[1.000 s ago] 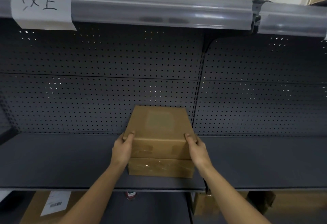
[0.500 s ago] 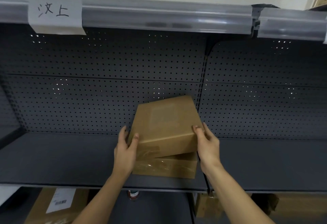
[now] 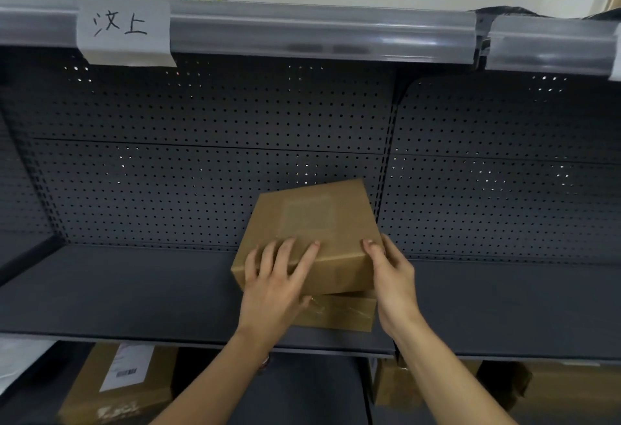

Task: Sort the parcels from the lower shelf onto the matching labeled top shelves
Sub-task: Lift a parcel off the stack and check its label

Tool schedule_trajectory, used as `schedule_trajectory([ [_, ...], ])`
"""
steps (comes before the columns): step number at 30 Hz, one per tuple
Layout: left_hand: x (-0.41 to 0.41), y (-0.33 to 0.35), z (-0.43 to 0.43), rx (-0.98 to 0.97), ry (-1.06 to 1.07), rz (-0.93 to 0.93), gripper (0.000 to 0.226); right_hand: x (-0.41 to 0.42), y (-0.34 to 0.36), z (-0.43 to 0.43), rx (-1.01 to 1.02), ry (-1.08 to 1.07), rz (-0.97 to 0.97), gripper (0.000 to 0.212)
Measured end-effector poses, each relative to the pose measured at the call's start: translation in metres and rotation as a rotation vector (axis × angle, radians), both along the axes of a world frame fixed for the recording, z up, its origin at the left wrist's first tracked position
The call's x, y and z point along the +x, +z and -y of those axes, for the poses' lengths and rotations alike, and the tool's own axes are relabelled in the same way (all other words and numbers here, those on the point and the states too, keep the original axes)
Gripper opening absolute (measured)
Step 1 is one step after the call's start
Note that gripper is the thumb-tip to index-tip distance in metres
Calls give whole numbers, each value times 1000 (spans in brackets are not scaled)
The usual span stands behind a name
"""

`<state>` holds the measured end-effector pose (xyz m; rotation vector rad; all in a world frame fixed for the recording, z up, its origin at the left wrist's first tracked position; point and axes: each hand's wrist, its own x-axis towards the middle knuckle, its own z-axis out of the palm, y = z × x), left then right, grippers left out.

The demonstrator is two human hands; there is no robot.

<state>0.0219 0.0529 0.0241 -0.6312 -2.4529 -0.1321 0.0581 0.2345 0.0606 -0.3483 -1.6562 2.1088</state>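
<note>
cardboard parcel (image 3: 312,236) sits tilted on a second flat parcel (image 3: 339,313) on the dark middle shelf (image 3: 134,290), turned askew. left hand (image 3: 275,287) lies spread over its near left corner, fingers on top; right hand (image 3: 389,273) clasps its near right corner. a handwritten label (image 3: 122,30) hangs on the upper rail (image 3: 319,31).

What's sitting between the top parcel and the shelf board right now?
In the head view, a second, flatter parcel lies under the top parcel, resting on the shelf board.
</note>
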Motion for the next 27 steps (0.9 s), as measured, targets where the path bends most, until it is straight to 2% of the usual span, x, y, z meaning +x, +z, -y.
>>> schedule_trajectory([
  [4, 3, -1, 1, 33, 0, -80, 94, 7, 3, -2, 17, 41, -1, 61],
  [8, 6, 1, 5, 200, 34, -40, 97, 17, 0, -5, 30, 48, -8, 85],
  [10, 11, 5, 6, 393, 61, 33, 100, 19, -6, -8, -35, 38, 12, 82],
  [12, 20, 12, 3, 655, 62, 108, 102, 21, -17, -11, -83, 49, 57, 61],
  [15, 30, 22, -3, 1049, -6, 226, 104, 23, -36, -8, -8, 49, 157, 49],
  [18, 37, 29, -12, 1347, -75, 326, 98, 24, -49, 4, 41, 77, 259, 63],
  [20, 40, 29, -18, 1520, -106, 400, 85, 25, -57, 15, 9, 134, 309, 86],
  [21, 41, 28, -21, 1604, -123, 449, 78, 26, -58, 20, -31, 178, 334, 86],
  [24, 41, 19, -30, 1791, -145, 572, 65, 28, -59, 33, -249, 310, 394, 55],
  [27, 41, 9, -33, 1869, -124, 622, 70, 30, -59, 34, -388, 366, 348, 52],
])
